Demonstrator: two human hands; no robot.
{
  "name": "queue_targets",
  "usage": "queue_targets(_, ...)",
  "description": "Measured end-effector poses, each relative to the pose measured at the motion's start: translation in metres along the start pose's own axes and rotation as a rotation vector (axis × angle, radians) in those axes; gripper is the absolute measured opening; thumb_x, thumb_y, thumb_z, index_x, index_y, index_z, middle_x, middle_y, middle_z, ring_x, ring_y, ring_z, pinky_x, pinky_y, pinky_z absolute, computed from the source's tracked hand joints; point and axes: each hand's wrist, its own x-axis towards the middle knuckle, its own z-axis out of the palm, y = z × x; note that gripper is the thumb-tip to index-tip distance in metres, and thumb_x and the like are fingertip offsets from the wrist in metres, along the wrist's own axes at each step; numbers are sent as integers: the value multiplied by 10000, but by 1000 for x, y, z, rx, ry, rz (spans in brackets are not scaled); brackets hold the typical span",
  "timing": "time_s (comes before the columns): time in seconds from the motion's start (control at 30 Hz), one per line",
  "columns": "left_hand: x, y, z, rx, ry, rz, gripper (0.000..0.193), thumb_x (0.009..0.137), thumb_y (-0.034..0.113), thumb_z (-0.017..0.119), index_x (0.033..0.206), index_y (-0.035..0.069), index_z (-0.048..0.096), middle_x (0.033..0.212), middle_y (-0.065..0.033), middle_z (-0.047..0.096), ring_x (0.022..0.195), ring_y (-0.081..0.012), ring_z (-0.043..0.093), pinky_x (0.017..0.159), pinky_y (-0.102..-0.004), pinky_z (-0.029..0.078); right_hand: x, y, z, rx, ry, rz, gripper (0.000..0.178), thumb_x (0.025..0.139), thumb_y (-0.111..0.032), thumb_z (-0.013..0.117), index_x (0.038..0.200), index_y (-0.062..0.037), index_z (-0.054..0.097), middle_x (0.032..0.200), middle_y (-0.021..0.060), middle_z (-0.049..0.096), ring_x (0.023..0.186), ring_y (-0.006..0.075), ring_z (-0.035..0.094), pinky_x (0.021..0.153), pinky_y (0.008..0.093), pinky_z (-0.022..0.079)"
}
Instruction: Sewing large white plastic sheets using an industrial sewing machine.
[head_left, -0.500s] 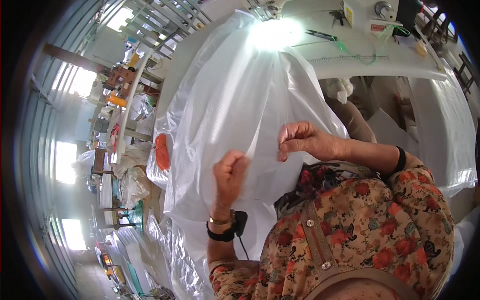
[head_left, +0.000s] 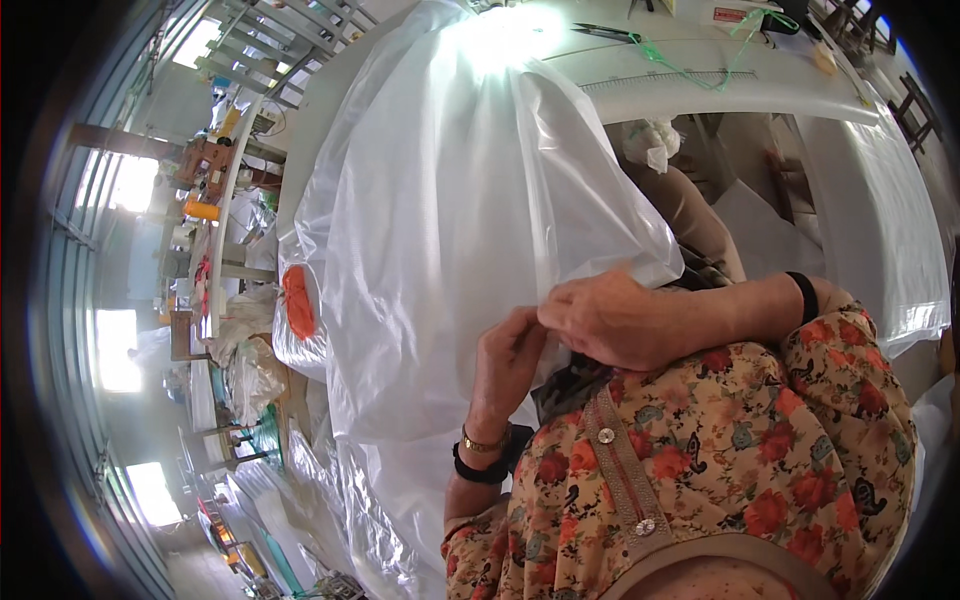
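A large white, glossy plastic-looking sheet [head_left: 440,230] falls in folds from a bright lamp [head_left: 505,38] at the far edge down over my lap. In front of it, close to my body, my left hand [head_left: 508,362] and my right hand [head_left: 612,322] meet at the fingertips. The left fingers are pinched together. My right hand shows its back, fingers curled inward and pressed against the left fingertips. Whatever the fingers hold is hidden or too small to name.
Dark, slim pointed tool [head_left: 605,33] and green string [head_left: 690,72] lie on the white table [head_left: 800,100], near printed ruler marks. An orange bundle [head_left: 298,302] sits left of the sheet. More white sheeting [head_left: 880,230] hangs at right. Cluttered shelving [head_left: 222,230] stands far left.
My hands, apart before, have come together: the left moved right, the right moved slightly down and turned its back up. The whole view has shifted a little.
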Motion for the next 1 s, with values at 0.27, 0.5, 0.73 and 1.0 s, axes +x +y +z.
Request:
queue_targets(0.27,1,-1,-1,-144,-1,-153,206,990,179,498,947,-2,587,694,-6,560,641,-83,505,581,-247,435,0,-7,20,39,-28,-136,153,816,-90,547,924,18,531,882,178,639,742,310,664,573,411,527)
queue_targets(0.5,8,-11,-5,-230,35,-119,154,964,145,567,857,35,561,726,77,525,657,-2,432,565,-173,363,0,-4,0,-32,-230,-262,123,806,-130,572,858,-23,541,896,139,627,776,290,652,638,387,536)
queue_targets(0.73,9,1,-13,-157,118,22,169,967,113,541,828,20,562,687,87,468,647,-12,392,556,-188,345,-39,85,-7,-261,805,275,298,790,-145,686,1021,-50,523,951,147,565,860,353,561,755,436,468)
queue_targets(1.0,9,26,-11,-312,80,-76,170,946,112,565,1026,-23,633,771,52,566,678,-16,459,596,-174,380,-58,51,-10,321,292,498,191,888,-100,594,817,17,461,738,139,513,673,275,525,646,369,446)
